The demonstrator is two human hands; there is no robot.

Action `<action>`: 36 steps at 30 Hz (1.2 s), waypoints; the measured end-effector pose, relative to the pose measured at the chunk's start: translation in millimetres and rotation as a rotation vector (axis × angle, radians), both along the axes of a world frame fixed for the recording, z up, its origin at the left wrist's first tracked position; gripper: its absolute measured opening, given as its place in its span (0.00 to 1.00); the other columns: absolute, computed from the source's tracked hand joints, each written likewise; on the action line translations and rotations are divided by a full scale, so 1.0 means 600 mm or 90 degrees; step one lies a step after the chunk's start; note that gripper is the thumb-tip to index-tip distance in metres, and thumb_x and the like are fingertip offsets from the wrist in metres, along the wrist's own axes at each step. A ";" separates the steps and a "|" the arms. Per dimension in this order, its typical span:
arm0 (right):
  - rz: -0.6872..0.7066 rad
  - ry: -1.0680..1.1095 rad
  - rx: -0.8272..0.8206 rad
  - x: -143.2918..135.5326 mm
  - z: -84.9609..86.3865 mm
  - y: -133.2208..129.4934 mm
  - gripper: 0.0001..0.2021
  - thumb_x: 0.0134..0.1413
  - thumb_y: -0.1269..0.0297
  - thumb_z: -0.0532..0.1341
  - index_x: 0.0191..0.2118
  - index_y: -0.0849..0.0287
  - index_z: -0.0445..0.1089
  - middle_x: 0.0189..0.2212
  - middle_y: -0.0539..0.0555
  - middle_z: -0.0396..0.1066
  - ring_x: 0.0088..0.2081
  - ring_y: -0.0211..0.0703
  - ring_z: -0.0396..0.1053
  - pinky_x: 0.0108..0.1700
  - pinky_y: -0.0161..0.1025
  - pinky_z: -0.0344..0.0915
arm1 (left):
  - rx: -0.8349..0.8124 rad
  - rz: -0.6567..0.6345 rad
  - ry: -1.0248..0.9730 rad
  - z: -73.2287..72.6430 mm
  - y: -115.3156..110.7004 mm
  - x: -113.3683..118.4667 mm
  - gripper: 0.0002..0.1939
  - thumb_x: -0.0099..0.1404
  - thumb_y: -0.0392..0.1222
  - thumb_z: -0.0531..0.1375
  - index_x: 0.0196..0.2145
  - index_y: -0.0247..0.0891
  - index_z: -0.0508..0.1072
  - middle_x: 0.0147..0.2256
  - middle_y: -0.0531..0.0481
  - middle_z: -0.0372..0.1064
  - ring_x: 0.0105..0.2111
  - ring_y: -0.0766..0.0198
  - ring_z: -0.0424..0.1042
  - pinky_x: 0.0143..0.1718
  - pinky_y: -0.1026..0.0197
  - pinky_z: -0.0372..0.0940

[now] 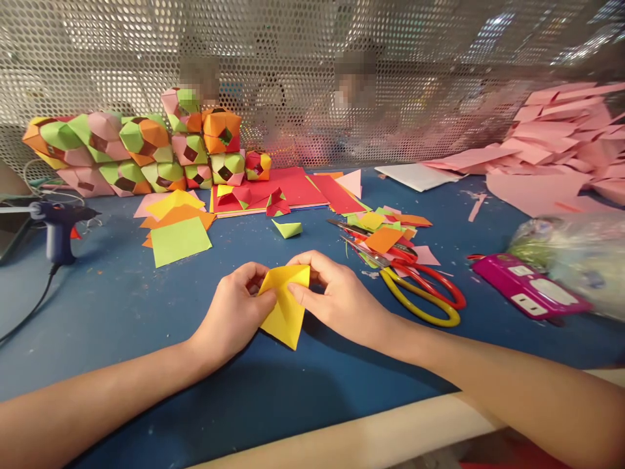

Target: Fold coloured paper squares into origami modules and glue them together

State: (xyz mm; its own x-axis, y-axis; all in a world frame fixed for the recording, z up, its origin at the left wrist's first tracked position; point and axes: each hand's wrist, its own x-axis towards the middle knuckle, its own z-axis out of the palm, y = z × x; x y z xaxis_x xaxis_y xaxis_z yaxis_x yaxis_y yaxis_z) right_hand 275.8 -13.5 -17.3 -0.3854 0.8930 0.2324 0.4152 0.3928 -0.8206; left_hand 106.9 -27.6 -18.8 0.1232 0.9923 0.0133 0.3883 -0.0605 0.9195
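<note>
Between both hands, above the blue table, is a yellow square of paper (286, 316) with a crease across it and one corner pointing down toward me. My left hand (239, 299) pinches its left edge, thumb on top and fingers curled behind. On the opposite side my right hand (332, 293) grips the upper right edge, thumb pressed on the face of the paper and fingers behind it. A small folded green paper piece (287, 228) lies just beyond the hands. Farther back sit a folded red-and-green piece (277, 202) and red sheets (293, 185).
Folded paper balls (146, 140) are stacked at the back left. A glue gun (61, 228) stands at left, near loose coloured squares (180, 241). Scissors (420, 286) lie right among scraps, beside a magenta device (530, 286), a plastic bag (576, 260) and piled pink paper (551, 137). Perforated metal (303, 39) rises behind.
</note>
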 end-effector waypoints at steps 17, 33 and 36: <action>-0.035 0.033 0.077 -0.003 -0.007 0.009 0.02 0.52 0.68 0.58 0.31 0.58 0.62 0.27 0.49 0.66 0.29 0.36 0.65 0.31 0.33 0.63 | -0.010 0.040 -0.058 -0.001 0.000 0.003 0.05 0.56 0.41 0.57 0.29 0.38 0.66 0.25 0.56 0.64 0.25 0.69 0.65 0.24 0.69 0.59; -0.029 0.019 0.299 -0.007 -0.016 0.013 0.04 0.55 0.72 0.56 0.32 0.57 0.59 0.28 0.49 0.62 0.31 0.36 0.63 0.35 0.34 0.62 | -0.057 0.066 -0.096 -0.002 -0.005 0.001 0.08 0.57 0.42 0.57 0.26 0.38 0.60 0.24 0.57 0.59 0.24 0.69 0.60 0.23 0.68 0.55; 0.017 0.046 0.370 -0.006 -0.017 0.017 0.06 0.54 0.76 0.54 0.32 0.57 0.60 0.29 0.51 0.63 0.32 0.36 0.64 0.36 0.35 0.63 | -0.053 0.063 -0.104 -0.005 -0.005 0.000 0.08 0.56 0.43 0.57 0.26 0.38 0.60 0.24 0.57 0.59 0.25 0.69 0.60 0.24 0.67 0.55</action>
